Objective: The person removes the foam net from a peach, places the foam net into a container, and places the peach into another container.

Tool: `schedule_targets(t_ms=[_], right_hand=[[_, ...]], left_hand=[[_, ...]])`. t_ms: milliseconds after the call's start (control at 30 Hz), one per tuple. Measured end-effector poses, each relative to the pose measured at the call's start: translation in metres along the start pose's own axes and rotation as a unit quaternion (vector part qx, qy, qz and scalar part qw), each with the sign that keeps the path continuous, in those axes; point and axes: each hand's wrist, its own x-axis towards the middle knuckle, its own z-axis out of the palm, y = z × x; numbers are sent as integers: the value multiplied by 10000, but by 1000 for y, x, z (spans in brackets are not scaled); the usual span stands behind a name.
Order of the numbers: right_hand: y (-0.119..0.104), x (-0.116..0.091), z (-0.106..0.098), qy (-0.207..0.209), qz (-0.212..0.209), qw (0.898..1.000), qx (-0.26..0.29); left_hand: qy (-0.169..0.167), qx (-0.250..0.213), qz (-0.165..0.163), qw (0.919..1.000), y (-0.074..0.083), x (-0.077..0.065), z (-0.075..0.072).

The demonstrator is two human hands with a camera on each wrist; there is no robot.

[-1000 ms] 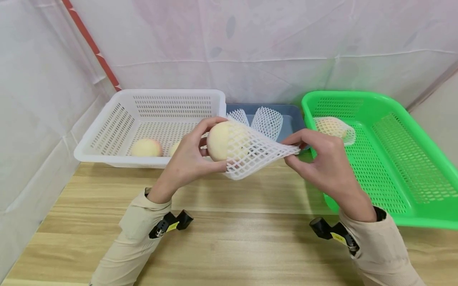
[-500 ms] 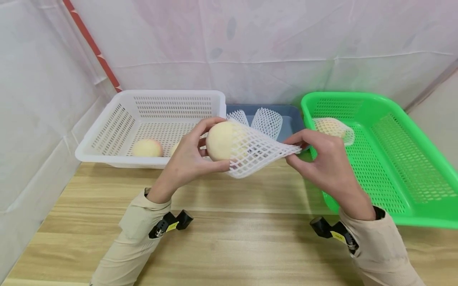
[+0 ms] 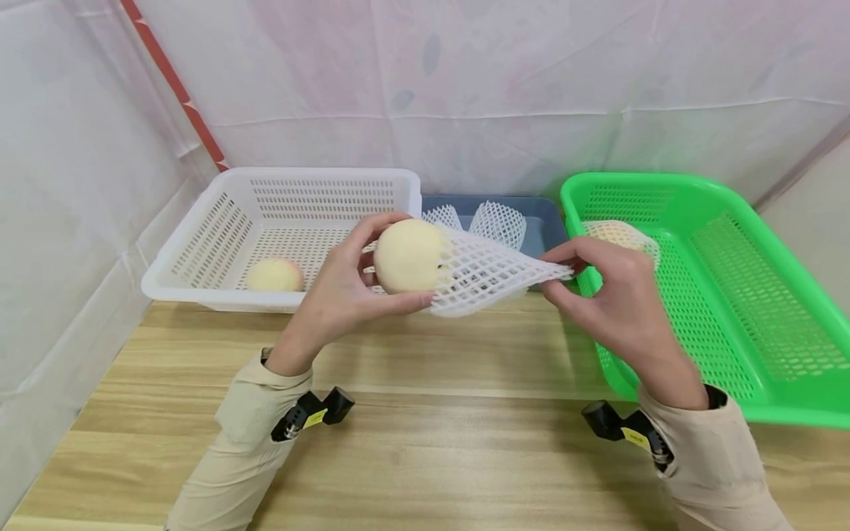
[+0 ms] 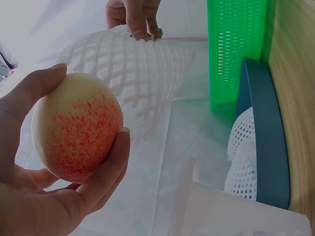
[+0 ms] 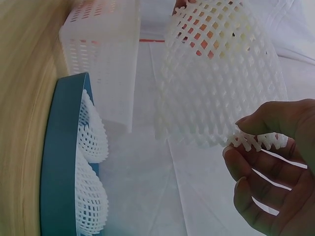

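Observation:
A pale yellow peach (image 3: 406, 256) with red speckling sits in my left hand (image 3: 339, 291), fingers and thumb curled round it above the table. Its right side lies within the mouth of a white foam net sleeve (image 3: 488, 273); the left side is bare. My right hand (image 3: 614, 295) pinches the gathered far end of the net between thumb and fingers, stretching it to a taper. In the left wrist view the speckled side of the peach (image 4: 78, 128) faces the camera, with the net (image 4: 133, 69) beyond it.
At the left stands a white basket (image 3: 199, 293) with another peach (image 3: 274, 275) inside. A blue-grey tray (image 3: 544, 221) behind the hands bears net sleeves (image 3: 499, 223). A green basket (image 3: 790, 295) at the right contains a net-wrapped peach (image 3: 620, 234).
My right hand has moved slightly right, drawing the net with it. The peach and left hand have shifted a little left. More of the peach is bare.

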Motion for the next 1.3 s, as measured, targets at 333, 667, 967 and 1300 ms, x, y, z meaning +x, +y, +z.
schedule_targets(t_ms=[333,667,967,1300], right_hand=[[4,0,-2,20,103,9996,-253],[7,-1,-3,10,191,9994,-296],[10,-1,-4,104,326,9989,-335],[9,-1,-5,155,621,9966,-511]], left_hand=[[80,47,-73,9999,1,0,-3],[115,118,-146,9998,4,-1,-6],[152,109,-204,9996,4,-1,-7],[158,73,-208,9996,5,-1,-8]])
